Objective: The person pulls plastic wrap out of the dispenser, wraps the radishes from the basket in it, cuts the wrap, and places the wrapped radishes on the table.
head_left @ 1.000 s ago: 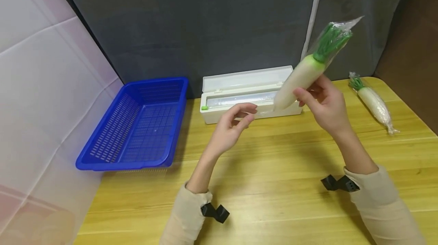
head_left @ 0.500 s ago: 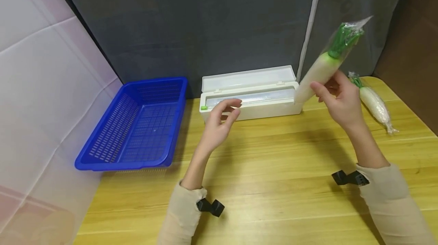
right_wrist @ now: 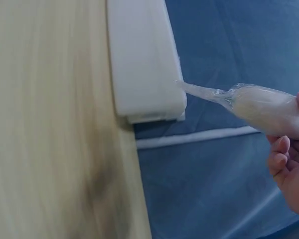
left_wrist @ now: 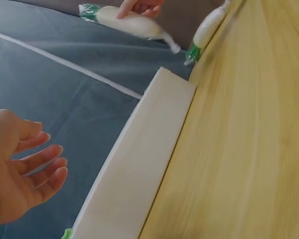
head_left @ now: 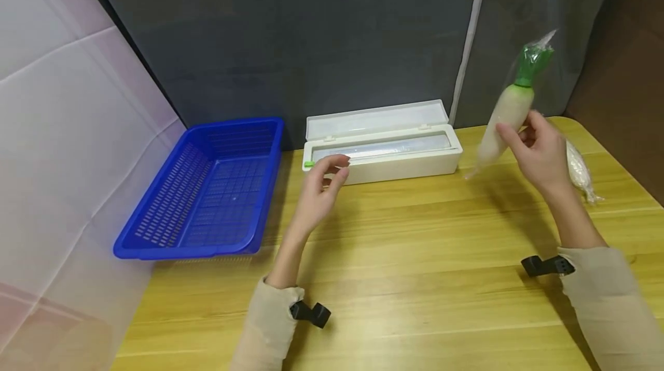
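Note:
Raised over the right of the table, my right hand (head_left: 543, 159) pinches a white radish (head_left: 505, 114) with green tops, wrapped in clear film. The radish leans, its tops up and its twisted film tail down, as the right wrist view also shows with the tail (right_wrist: 204, 92). My left hand (head_left: 316, 198) holds nothing; its fingers are loosely bent in front of the left end of a white cling film box (head_left: 404, 168). That box has its lid (head_left: 378, 120) raised and a film roll inside. Behind my right hand lies a second wrapped radish (head_left: 577, 170), partly hidden.
A blue plastic basket (head_left: 181, 254) with perforated sides stands on the left of the wooden table (head_left: 415, 279). Dark grey cloth (head_left: 337, 37) hangs behind. White sheeting (head_left: 62, 146) borders the left side and a brown panel (head_left: 627, 83) the right.
My right hand has moved right with the radish, which now stands more upright and partly covers the second radish. My left hand has shifted left along the box's front.

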A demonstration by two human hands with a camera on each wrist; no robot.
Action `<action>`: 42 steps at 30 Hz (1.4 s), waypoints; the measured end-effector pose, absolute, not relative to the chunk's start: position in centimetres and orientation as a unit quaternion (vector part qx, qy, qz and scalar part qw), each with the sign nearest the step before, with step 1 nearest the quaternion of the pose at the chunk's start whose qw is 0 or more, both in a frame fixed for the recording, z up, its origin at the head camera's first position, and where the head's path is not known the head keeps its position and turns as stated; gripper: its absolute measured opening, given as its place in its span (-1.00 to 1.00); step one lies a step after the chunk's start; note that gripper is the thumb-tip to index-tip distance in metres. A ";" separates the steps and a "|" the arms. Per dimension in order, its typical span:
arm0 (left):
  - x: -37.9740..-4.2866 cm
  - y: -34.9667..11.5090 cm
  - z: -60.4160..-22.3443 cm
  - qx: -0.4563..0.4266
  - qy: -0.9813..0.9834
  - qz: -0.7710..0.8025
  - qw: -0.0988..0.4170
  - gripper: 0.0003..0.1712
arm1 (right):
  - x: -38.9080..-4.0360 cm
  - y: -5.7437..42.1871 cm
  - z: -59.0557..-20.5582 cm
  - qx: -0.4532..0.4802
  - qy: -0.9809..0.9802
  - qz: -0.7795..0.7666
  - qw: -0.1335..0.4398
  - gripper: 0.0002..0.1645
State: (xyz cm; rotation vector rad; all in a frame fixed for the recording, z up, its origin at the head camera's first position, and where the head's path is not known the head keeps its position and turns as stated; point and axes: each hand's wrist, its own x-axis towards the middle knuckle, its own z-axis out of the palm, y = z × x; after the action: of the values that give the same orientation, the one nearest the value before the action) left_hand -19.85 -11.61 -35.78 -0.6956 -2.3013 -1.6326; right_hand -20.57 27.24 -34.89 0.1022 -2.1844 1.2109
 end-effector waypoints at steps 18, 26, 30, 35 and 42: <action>-20.3 -13.9 -37.4 -0.207 -0.838 -0.489 0.128 -0.66 | -22.9 32.0 -36.9 -0.009 -0.933 0.313 0.178 -0.30; -20.6 -14.4 -38.0 -0.195 -0.858 -0.459 0.120 -0.66 | -24.3 33.7 -38.5 -0.011 -0.957 0.263 0.125 -0.25; -20.7 -14.7 -38.2 -0.187 -0.865 -0.451 0.119 -0.66 | -24.7 34.2 -39.1 -0.010 -0.963 0.253 0.096 -0.26; -20.7 -14.9 -38.5 -0.193 -0.870 -0.435 0.133 -0.68 | -25.1 34.4 -39.5 -0.012 -0.970 0.233 0.065 -0.29; -20.7 -15.2 -38.7 -0.172 -0.899 -0.379 0.134 -0.63 | -25.4 34.3 -39.9 -0.029 -0.977 0.207 0.036 -0.29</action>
State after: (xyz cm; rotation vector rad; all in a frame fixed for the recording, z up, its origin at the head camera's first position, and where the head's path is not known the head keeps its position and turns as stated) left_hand -20.71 -15.23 -38.66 -0.4998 -2.6077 -1.0977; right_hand -25.40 34.34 -39.94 -0.0902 -3.0023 0.6348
